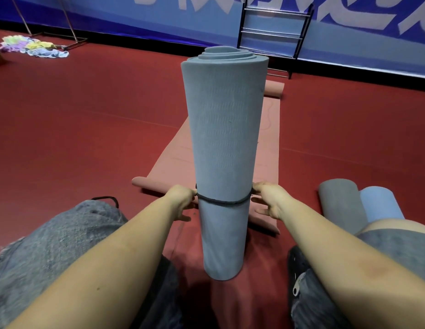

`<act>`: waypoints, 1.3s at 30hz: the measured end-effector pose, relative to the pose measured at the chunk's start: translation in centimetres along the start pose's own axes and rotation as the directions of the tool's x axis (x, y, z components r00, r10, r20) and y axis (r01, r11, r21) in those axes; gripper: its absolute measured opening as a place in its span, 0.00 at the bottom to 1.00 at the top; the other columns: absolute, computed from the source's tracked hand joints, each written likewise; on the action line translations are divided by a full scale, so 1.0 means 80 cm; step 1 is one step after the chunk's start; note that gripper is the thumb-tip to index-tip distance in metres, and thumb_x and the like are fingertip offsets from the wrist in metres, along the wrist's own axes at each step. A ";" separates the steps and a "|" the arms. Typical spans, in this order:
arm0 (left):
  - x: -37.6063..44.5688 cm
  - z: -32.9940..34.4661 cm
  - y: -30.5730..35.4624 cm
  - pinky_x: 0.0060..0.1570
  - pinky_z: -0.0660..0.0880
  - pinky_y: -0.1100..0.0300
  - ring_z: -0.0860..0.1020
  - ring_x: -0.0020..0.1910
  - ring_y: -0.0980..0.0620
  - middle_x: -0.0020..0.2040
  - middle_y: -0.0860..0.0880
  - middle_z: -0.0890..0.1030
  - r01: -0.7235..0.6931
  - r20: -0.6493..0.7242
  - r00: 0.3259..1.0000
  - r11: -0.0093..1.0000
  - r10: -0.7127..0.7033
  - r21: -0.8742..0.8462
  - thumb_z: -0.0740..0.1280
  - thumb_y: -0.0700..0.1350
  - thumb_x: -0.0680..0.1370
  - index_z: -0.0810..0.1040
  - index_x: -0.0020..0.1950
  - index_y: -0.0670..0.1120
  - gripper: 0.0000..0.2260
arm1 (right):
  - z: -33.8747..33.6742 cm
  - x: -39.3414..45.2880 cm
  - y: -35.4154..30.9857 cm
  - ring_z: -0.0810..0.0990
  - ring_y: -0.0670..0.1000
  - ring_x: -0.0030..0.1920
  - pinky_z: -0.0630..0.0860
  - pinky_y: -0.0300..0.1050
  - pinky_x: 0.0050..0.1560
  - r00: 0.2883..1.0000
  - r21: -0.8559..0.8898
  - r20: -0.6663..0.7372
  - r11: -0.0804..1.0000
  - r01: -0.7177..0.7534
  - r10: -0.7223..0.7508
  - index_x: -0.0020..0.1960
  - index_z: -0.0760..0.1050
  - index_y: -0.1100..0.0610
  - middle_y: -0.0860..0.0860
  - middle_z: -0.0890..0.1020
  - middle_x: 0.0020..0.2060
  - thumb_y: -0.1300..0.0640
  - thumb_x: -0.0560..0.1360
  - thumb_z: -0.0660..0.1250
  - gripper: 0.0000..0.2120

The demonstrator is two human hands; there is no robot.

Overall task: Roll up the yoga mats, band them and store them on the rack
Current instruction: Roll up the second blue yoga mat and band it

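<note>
Here, reading from the left of the frame, a heap of pale cloths (33, 46) lies in the upper left corner on the red floor (76, 129), well away from the work. Lower down, the left hand (183, 201) meets the left side of the grey-blue rolled mat (224, 143), which stands upright at centre frame between the person's knees. Its fingers pinch the dark band (222, 201) where it leaves the roll; the lower fingers hang loose. The band circles the roll in its lower half, slightly slack and dipping at the front. On the other side the right hand (269, 201) grips the band likewise, thumb and forefinger at the band, other fingers spread.

To do this step well, I judge both hands should draw the band level and snug, since the top of the roll already shows its inner turns telescoping upward. Keeping the roll vertical while sliding helps.

Behind the roll a pink mat (175, 162) lies flat, unrolled. At lower right two rolled mats (358, 205), grey and blue, lie together. The black rack (273, 32) stands at upper right against the blue wall.
</note>
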State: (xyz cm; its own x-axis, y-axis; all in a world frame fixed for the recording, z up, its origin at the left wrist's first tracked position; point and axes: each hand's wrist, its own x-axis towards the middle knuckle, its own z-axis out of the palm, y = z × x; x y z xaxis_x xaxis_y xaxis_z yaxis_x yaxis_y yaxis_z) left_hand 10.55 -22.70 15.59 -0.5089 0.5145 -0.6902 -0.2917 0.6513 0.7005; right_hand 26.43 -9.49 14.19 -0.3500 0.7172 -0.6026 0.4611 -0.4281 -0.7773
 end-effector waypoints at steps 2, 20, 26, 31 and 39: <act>0.002 0.001 -0.003 0.47 0.72 0.48 0.74 0.36 0.54 0.39 0.48 0.75 -0.007 -0.024 1.000 0.999 0.006 -0.032 0.60 0.39 0.79 0.73 0.39 0.43 0.09 | 0.000 0.001 0.001 0.74 0.49 0.49 0.68 0.50 0.52 1.000 -0.013 0.003 1.000 0.010 -0.010 0.43 0.70 0.51 0.49 0.75 0.54 0.55 0.78 0.62 0.06; 0.005 -0.009 -0.005 0.50 0.70 0.54 0.75 0.41 0.49 0.44 0.46 0.75 -0.104 0.056 0.985 0.819 0.164 -0.564 0.60 0.42 0.77 0.74 0.44 0.43 0.05 | -0.001 0.011 -0.002 0.77 0.48 0.49 0.67 0.50 0.62 0.979 0.198 0.119 0.970 0.143 -0.168 0.46 0.75 0.54 0.48 0.80 0.46 0.49 0.79 0.62 0.09; 0.013 -0.011 -0.010 0.50 0.72 0.56 0.77 0.44 0.51 0.47 0.48 0.77 -0.139 -0.007 0.988 0.886 0.152 -0.443 0.66 0.46 0.77 0.77 0.47 0.45 0.05 | 0.010 0.014 -0.011 0.78 0.47 0.45 0.70 0.48 0.57 0.986 0.187 0.090 0.974 0.124 -0.143 0.48 0.75 0.53 0.48 0.80 0.44 0.54 0.78 0.63 0.04; 0.014 -0.016 -0.011 0.39 0.71 0.60 0.69 0.31 0.53 0.35 0.51 0.76 -0.136 -0.083 0.990 0.887 0.110 -0.441 0.65 0.40 0.75 0.75 0.39 0.45 0.05 | 0.025 0.017 -0.016 0.78 0.47 0.48 0.69 0.49 0.57 0.993 0.163 0.072 0.983 0.083 -0.096 0.46 0.77 0.52 0.46 0.80 0.43 0.55 0.77 0.62 0.05; 0.012 -0.017 -0.009 0.35 0.68 0.59 0.62 0.26 0.53 0.31 0.49 0.69 -0.068 -0.103 0.994 0.888 0.023 -0.454 0.60 0.37 0.76 0.72 0.35 0.44 0.09 | 0.044 0.021 -0.013 0.78 0.47 0.49 0.71 0.48 0.54 1.000 0.203 0.011 0.979 0.022 -0.025 0.45 0.74 0.54 0.47 0.80 0.42 0.60 0.77 0.61 0.05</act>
State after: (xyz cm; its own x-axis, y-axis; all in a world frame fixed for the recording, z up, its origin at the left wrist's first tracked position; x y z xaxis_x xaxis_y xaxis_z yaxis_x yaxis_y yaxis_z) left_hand 9.15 -23.45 14.64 -0.5965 0.4691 -0.6513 -0.5922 0.2905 0.7516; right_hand 22.52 -9.78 13.34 -0.3707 0.7215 -0.5848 0.2777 -0.5147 -0.8111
